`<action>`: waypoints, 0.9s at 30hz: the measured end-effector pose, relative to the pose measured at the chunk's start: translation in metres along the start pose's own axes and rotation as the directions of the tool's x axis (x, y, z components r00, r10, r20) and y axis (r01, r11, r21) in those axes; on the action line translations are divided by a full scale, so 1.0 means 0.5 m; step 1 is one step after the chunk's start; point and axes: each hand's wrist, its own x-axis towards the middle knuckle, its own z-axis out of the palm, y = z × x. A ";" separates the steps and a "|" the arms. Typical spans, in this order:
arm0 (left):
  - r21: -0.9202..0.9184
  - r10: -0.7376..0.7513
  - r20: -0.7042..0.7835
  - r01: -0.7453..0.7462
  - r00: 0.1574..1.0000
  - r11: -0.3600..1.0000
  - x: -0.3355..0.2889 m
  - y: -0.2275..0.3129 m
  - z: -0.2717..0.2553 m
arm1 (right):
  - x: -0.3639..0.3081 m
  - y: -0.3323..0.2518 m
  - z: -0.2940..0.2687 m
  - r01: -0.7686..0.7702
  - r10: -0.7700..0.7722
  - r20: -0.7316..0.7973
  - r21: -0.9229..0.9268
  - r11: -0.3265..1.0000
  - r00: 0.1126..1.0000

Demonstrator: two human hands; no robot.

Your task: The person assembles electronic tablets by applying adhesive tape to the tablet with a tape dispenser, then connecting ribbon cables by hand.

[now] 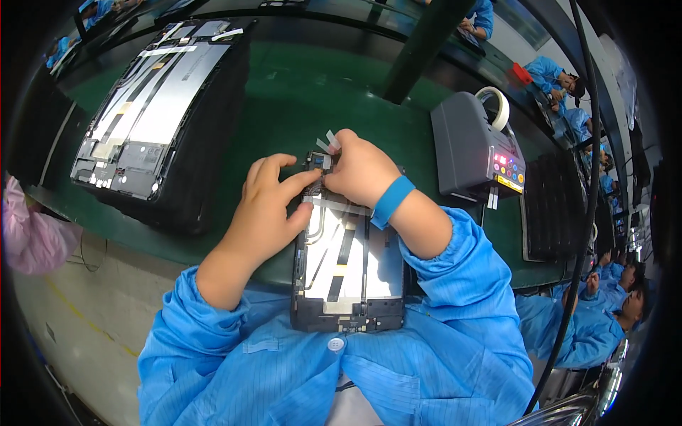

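Note:
An opened tablet (352,266) with bare inner parts lies in front of me, its near end against my blue smock. My left hand (266,199) is over its far left corner, fingers apart, the index fingertip touching the parts there and the thumb by the left edge. Above the far end, my right hand (361,167) has its fingers curled together. Pale strips of tape (329,142) stick out at its fingertips. A blue band (391,201) circles my right wrist. What lies under the right fingers is hidden.
A tall stack of opened tablets (153,106) stands at the left on the green bench (298,85). To the right is a grey tape dispenser (465,145) with a lit panel, then a black stack of trays (554,213). A post (426,50) rises behind. Other people sit around.

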 end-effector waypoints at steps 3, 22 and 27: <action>-0.134 -0.078 0.214 0.108 0.974 0.985 0.006 -0.018 -0.003 | -0.010 0.002 -0.025 0.083 -0.084 0.038 0.032 0.996 0.996; -0.176 -0.061 0.139 0.085 0.988 0.981 0.000 -0.034 0.006 | -0.006 0.035 -0.014 0.233 -0.232 -0.039 0.309 0.922 0.972; -0.166 -0.050 0.141 0.073 0.989 0.983 0.003 -0.034 0.004 | 0.007 0.062 0.002 0.224 -0.290 0.050 0.516 0.827 0.956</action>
